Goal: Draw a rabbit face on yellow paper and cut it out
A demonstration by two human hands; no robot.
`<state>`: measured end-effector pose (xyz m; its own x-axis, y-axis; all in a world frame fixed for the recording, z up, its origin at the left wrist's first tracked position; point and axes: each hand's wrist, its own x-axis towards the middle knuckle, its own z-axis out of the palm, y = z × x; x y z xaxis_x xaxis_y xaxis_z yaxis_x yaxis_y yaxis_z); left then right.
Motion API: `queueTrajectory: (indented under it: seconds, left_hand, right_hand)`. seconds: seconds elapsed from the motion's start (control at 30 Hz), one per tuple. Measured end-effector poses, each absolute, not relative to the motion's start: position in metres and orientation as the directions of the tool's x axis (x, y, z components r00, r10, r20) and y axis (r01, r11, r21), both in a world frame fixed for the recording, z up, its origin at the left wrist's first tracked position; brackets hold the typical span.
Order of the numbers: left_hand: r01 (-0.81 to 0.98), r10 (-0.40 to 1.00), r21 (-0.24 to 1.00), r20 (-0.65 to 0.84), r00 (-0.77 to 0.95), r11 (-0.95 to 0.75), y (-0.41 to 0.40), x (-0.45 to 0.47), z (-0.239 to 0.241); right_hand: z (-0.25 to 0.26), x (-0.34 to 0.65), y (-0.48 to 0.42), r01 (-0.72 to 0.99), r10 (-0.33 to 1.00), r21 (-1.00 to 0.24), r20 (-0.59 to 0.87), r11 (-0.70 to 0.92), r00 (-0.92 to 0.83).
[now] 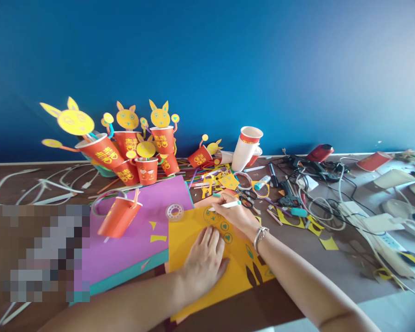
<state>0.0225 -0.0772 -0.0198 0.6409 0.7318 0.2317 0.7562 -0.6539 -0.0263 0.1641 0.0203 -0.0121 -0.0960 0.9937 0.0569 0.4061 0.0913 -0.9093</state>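
A yellow paper sheet [190,235] lies on the table in front of me, with small green circles and hearts drawn on it. My left hand [204,263] presses flat on the sheet, fingers spread. My right hand [235,213], with a bracelet on the wrist, grips a white marker with a green cap [228,205], its tip on a drawn circle near the sheet's top edge.
A purple sheet stack [138,230] with an orange paper cup [119,216] and a tape roll [174,212] lies left. Orange cups with yellow animal heads [138,147] stand at the back. Scissors [249,198], a glue gun [288,196], cables and a power strip [383,240] crowd the right.
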Motion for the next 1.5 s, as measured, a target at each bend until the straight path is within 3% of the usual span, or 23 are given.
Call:
queueTrajectory:
  seconds: [0.3, 0.77, 1.07, 1.5]
  left_hand:
    - [0.753, 0.727, -0.031, 0.240, 0.644, -0.657, -0.077, 0.022, -0.019]
    - [0.753, 0.729, -0.023, 0.236, 0.643, -0.657, -0.077, 0.022, -0.021]
    - [0.753, 0.718, -0.035, 0.277, 0.638, -0.657, -0.077, 0.023, -0.023]
    - [0.760, 0.732, -0.029, 0.247, 0.635, -0.649, -0.077, 0.023, -0.021]
  right_hand:
    - [-0.024, 0.164, 0.028, 0.250, 0.995, -0.967, 0.016, 0.041, -0.098]
    - [-0.027, 0.165, 0.025, 0.436, 0.985, -0.885, 0.119, 0.162, -0.125]
    - [-0.027, 0.165, 0.028, 0.227, 0.990, -0.971, 0.045, 0.074, -0.130]
    - [-0.036, 0.167, 0.028, 0.416, 0.979, -0.889, 0.148, 0.193, -0.137]
